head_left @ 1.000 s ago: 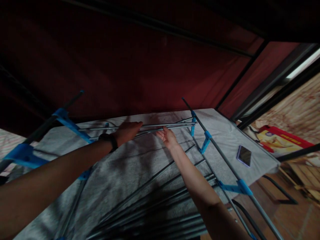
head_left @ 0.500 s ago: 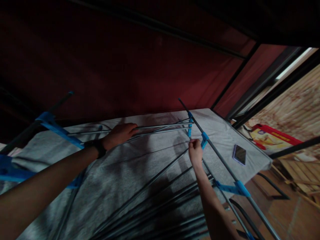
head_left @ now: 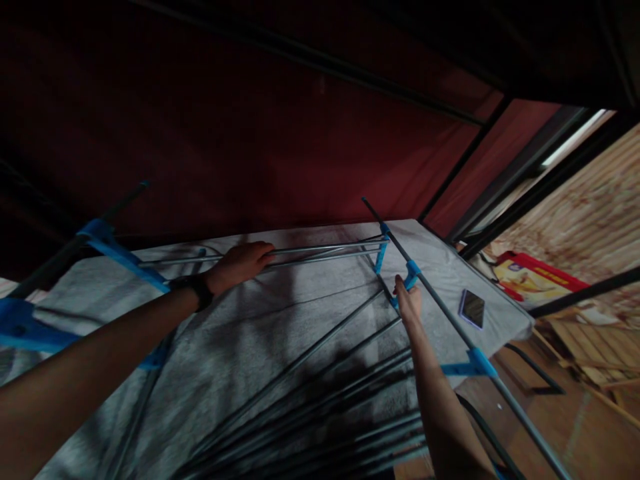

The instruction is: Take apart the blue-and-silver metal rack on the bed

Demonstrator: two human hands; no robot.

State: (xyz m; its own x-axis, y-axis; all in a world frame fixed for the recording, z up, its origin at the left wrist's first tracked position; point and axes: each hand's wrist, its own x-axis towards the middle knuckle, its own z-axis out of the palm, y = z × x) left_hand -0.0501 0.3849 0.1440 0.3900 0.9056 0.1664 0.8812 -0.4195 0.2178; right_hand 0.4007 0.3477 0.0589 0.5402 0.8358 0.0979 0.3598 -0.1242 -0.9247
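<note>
My left hand [head_left: 241, 261], with a dark band on its wrist, is closed around thin metal rods [head_left: 320, 249] that run across between blue plastic brackets on two side poles. At the right side, my right hand [head_left: 409, 303] is wrapped about a blue plastic bracket [head_left: 412, 269], thumb upward; part of the bracket is hidden behind the fingers. This bracket joins the long grey right pole [head_left: 445, 317]. Just beyond it, another blue bracket [head_left: 383, 250] takes the rods' right ends. The left blue bracket [head_left: 125, 261] stands beyond my left forearm.
Several loose metal rods [head_left: 310, 400] lie across the grey cloth [head_left: 225, 347] in front of me. A phone [head_left: 472, 309] rests near the right edge. A red and yellow package [head_left: 537, 277] and wooden slats [head_left: 595, 350] are farther right. Dark red fabric [head_left: 280, 147] hangs behind.
My right hand has moved slightly right and down, from a pinch beside the bracket to a hold around it. My left hand stays on the rods. The view has shifted a little.
</note>
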